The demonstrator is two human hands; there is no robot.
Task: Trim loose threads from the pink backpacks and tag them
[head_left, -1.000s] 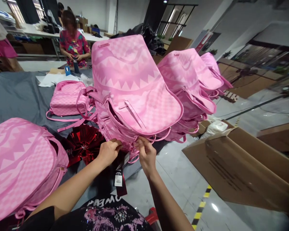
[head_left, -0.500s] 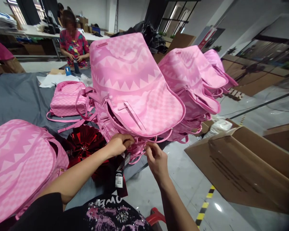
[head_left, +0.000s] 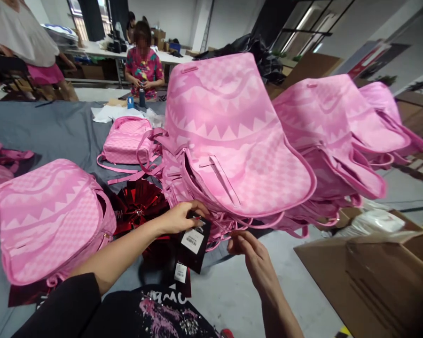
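Note:
Among the stacked bags in front of me, the top pink backpack has a shark-tooth and checkered print and hangs over the table's edge. My left hand is closed on a black hang tag with a white barcode label, just below the bag's front. Lower down hangs another black tag. My right hand is beside the dangling pink straps, its fingers curled together; whatever they may hold is too small to make out. Shiny red foil lies left of the stack.
More pink backpacks stand to the right and left. A small pink backpack lies on the grey-covered table. A cardboard box stands on the floor at right. Across the table a person holds a dark bottle.
The view has swung left, so everything sits further right. My left hand has brought a black tag up in front of the straps. My right hand has drawn slightly away from the bag.

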